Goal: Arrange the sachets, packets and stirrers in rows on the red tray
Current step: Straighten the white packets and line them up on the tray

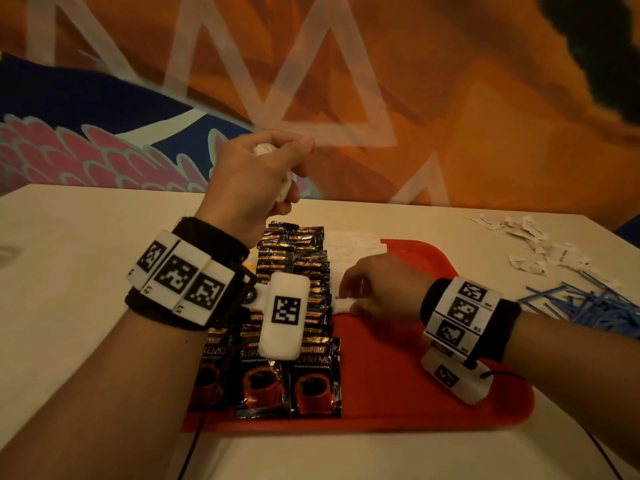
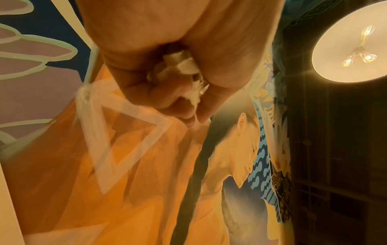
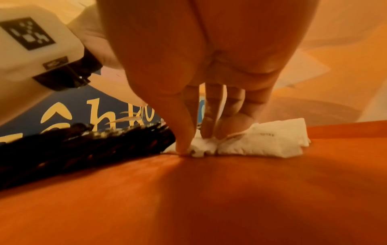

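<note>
The red tray [image 1: 398, 386] lies on the white table, with black coffee packets [image 1: 298, 289] overlapping in rows along its left side. A row of white sachets [image 1: 349, 242] runs down beside them. My left hand [image 1: 263, 171] is raised above the tray's far end, fist closed round a bunch of white sachets [image 2: 180, 69]. My right hand [image 1: 377, 292] is down on the tray next to the packets, thumb and fingers pinching a white sachet [image 3: 201, 145] at the near end of the sachet row [image 3: 270, 139].
Loose white sachets [image 1: 530, 240] lie scattered on the table at the far right. A heap of blue stirrers [image 1: 585, 306] lies right of the tray. The tray's right half [image 3: 188, 199] is bare red. A painted wall stands behind the table.
</note>
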Demonstrator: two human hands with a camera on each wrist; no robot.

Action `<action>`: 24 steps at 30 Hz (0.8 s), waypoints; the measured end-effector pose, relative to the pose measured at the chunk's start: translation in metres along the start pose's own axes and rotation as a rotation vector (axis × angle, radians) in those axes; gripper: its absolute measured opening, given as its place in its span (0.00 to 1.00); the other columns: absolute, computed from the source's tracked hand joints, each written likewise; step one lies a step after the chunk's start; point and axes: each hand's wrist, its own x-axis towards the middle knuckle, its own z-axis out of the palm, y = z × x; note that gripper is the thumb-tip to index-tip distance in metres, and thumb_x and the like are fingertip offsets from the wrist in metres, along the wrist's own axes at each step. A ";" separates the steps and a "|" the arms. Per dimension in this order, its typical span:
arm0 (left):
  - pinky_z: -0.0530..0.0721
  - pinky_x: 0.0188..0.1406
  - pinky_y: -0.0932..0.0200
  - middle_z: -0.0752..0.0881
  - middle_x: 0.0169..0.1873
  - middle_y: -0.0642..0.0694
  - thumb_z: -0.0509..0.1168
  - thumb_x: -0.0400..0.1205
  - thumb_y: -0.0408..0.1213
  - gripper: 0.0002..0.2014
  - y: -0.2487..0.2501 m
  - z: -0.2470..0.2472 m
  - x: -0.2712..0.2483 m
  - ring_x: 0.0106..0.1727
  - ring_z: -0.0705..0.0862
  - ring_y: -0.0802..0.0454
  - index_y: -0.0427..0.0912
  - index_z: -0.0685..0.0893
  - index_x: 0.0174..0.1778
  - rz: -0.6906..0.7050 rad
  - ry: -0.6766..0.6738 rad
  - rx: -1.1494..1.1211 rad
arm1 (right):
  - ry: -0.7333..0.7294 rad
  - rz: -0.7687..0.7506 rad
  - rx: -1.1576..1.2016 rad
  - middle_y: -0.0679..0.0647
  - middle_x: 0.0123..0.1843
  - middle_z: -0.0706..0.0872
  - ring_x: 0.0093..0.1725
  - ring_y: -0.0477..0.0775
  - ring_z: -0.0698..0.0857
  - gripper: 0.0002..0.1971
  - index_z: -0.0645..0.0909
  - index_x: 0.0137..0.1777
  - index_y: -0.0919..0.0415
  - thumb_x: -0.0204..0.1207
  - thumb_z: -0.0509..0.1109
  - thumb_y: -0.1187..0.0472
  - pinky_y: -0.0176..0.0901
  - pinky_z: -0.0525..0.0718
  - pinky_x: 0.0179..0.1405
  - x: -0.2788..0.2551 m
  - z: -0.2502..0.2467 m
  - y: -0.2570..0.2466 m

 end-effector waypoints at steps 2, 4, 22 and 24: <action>0.71 0.16 0.66 0.83 0.33 0.48 0.68 0.85 0.41 0.09 0.000 0.000 0.000 0.23 0.78 0.57 0.39 0.87 0.51 -0.016 -0.017 -0.027 | 0.014 -0.022 -0.021 0.46 0.55 0.86 0.50 0.43 0.80 0.14 0.85 0.63 0.49 0.77 0.76 0.56 0.33 0.76 0.44 0.001 0.002 0.001; 0.69 0.16 0.66 0.83 0.32 0.48 0.68 0.85 0.42 0.09 0.000 0.000 0.000 0.23 0.78 0.57 0.39 0.87 0.49 -0.026 -0.035 -0.050 | 0.049 -0.039 -0.010 0.43 0.53 0.85 0.48 0.42 0.79 0.15 0.85 0.62 0.48 0.76 0.77 0.54 0.31 0.75 0.41 0.000 -0.001 0.002; 0.66 0.09 0.70 0.79 0.25 0.43 0.56 0.86 0.57 0.24 0.004 0.003 -0.002 0.18 0.76 0.57 0.35 0.77 0.53 -0.200 -0.194 -0.305 | 0.655 -0.336 0.775 0.50 0.40 0.89 0.39 0.42 0.87 0.06 0.87 0.49 0.55 0.74 0.79 0.61 0.29 0.79 0.37 0.011 -0.071 -0.050; 0.65 0.08 0.71 0.79 0.23 0.44 0.55 0.85 0.57 0.26 0.005 0.002 -0.004 0.16 0.75 0.58 0.34 0.76 0.57 -0.194 -0.222 -0.278 | 0.632 -0.318 0.858 0.51 0.41 0.88 0.40 0.44 0.86 0.08 0.87 0.53 0.56 0.75 0.78 0.60 0.34 0.80 0.37 0.016 -0.070 -0.047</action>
